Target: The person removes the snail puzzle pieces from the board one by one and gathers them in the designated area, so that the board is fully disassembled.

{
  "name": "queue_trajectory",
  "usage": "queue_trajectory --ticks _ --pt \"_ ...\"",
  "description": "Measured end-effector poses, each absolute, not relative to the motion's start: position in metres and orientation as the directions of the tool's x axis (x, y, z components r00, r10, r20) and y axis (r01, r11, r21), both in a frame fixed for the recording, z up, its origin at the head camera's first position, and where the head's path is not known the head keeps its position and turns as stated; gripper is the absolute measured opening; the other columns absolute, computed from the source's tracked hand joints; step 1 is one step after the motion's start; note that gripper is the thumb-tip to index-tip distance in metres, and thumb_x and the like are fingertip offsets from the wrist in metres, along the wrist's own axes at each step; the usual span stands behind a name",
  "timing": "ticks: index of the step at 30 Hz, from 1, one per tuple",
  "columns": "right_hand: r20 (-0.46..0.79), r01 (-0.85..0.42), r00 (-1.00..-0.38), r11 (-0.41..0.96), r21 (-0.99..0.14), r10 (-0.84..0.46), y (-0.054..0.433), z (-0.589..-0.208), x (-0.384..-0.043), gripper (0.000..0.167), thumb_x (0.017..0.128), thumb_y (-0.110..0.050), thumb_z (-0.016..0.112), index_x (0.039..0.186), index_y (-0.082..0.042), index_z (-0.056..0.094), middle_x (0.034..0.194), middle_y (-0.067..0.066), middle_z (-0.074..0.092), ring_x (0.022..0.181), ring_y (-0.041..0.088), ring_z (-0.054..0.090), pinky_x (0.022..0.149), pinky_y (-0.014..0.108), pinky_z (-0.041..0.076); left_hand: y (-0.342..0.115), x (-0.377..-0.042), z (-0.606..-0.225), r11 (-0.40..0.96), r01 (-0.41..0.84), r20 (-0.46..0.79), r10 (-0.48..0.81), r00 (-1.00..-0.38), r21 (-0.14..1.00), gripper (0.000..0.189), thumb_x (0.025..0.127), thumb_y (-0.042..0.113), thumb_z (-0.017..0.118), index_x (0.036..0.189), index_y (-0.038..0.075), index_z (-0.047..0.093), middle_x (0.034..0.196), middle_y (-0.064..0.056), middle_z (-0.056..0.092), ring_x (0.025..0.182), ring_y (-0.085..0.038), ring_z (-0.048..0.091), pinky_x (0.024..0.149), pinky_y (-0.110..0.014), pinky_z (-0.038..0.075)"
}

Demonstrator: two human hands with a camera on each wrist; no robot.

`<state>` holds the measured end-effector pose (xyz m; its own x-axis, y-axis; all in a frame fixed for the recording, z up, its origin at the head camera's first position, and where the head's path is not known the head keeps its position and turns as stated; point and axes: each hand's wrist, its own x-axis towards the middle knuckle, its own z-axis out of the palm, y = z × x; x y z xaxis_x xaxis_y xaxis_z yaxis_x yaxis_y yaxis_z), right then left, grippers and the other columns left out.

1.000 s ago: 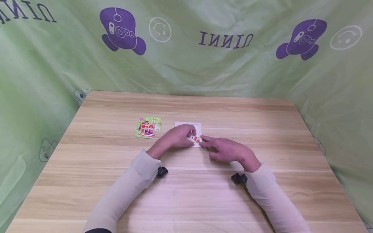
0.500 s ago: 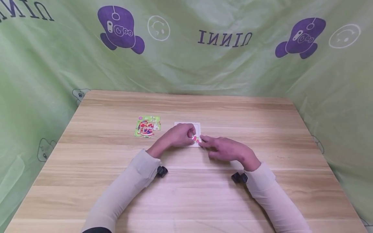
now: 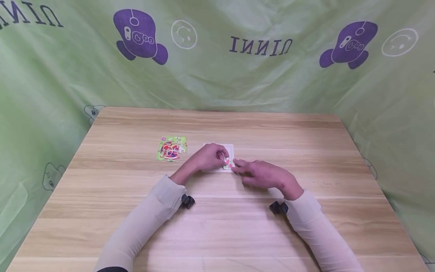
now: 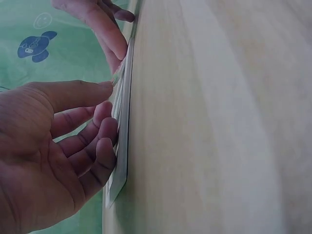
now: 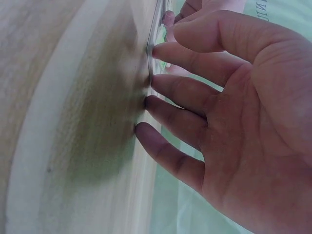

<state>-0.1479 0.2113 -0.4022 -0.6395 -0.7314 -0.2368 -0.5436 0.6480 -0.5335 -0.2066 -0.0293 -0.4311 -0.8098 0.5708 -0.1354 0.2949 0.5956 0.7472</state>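
A shallow white puzzle tray [image 3: 231, 150] lies flat near the middle of the wooden table. My left hand [image 3: 208, 156] reaches over its left part, thumb and forefinger pinching a small puzzle piece [image 3: 226, 162] with pink and green print at the lower right corner. In the left wrist view, the left hand's other fingers [image 4: 105, 151] rest curled along the tray's edge. My right hand [image 3: 266, 174] touches the tray's right edge with extended fingertips; in the right wrist view some fingers [image 5: 165, 146] meet the tabletop. The left hand covers much of the tray.
To the left of the tray lies a partly joined jigsaw [image 3: 170, 150] in green, red and blue, its right side notched. The wooden table [image 3: 231, 234] reaches back to a green printed curtain [image 3: 210, 83]. A small black wrist camera [image 3: 188, 201] sits at the left cuff.
The left thumb and fingertips have shifted slightly at the tray's lower right corner, showing more of the puzzle piece. The right hand stays at the tray's edge.
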Motion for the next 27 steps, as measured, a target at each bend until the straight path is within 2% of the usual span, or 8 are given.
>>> queue_trajectory --ticks 6,13,18,23,27 --pt "-0.226 -0.537 -0.642 0.641 -0.548 -0.732 0.212 -0.402 -0.148 0.049 0.102 -0.011 0.056 0.151 -0.009 0.051 0.163 0.018 0.032 0.143 0.037 0.039 0.110 0.051 0.039 -0.030 -0.206 -0.430 0.561 0.276 -0.133 0.580 -0.804 0.781 0.021 0.090 0.008 0.076 0.110 0.005 0.072 0.088 -0.002 0.068 0.084 -0.017 0.063 0.078 -0.031 0.052" --pt "-0.224 -0.516 -0.658 0.647 -0.562 -0.719 0.213 -0.404 -0.148 0.048 0.102 -0.012 0.056 0.150 -0.011 0.053 0.163 0.015 0.032 0.145 0.035 0.037 0.109 0.050 0.040 -0.035 -0.208 -0.428 0.514 0.213 -0.138 0.560 -0.817 0.831 0.016 0.086 0.000 0.071 0.101 0.006 0.073 0.086 -0.003 0.067 0.079 -0.018 0.061 0.072 -0.030 0.051" --pt "-0.223 -0.510 -0.661 0.647 -0.566 -0.716 0.214 -0.406 -0.149 0.047 0.102 -0.012 0.056 0.149 -0.011 0.054 0.163 0.014 0.033 0.147 0.034 0.034 0.112 0.051 0.038 -0.040 -0.207 -0.426 0.514 0.197 -0.149 0.556 -0.818 0.835 0.006 0.093 0.005 0.070 0.097 0.006 0.074 0.085 -0.004 0.070 0.076 -0.019 0.062 0.069 -0.030 0.052" --pt "-0.238 -0.501 -0.661 0.655 -0.566 -0.712 0.214 -0.406 -0.149 0.047 0.102 -0.014 0.055 0.149 -0.011 0.054 0.163 0.013 0.031 0.150 0.031 0.029 0.115 0.051 0.032 -0.042 -0.207 -0.425 0.524 0.221 -0.143 0.566 -0.812 0.822 0.005 0.096 0.008 0.068 0.096 0.007 0.073 0.085 -0.005 0.070 0.072 -0.018 0.061 0.065 -0.029 0.050" --pt "-0.238 -0.498 -0.660 0.652 -0.572 -0.713 0.214 -0.406 -0.149 0.047 0.102 -0.013 0.056 0.149 -0.010 0.054 0.163 0.014 0.032 0.150 0.031 0.029 0.116 0.051 0.032 -0.043 -0.207 -0.426 0.533 0.234 -0.146 0.575 -0.805 0.813 0.006 0.097 0.009 0.066 0.095 0.007 0.072 0.084 -0.005 0.070 0.070 -0.017 0.060 0.061 -0.028 0.047"
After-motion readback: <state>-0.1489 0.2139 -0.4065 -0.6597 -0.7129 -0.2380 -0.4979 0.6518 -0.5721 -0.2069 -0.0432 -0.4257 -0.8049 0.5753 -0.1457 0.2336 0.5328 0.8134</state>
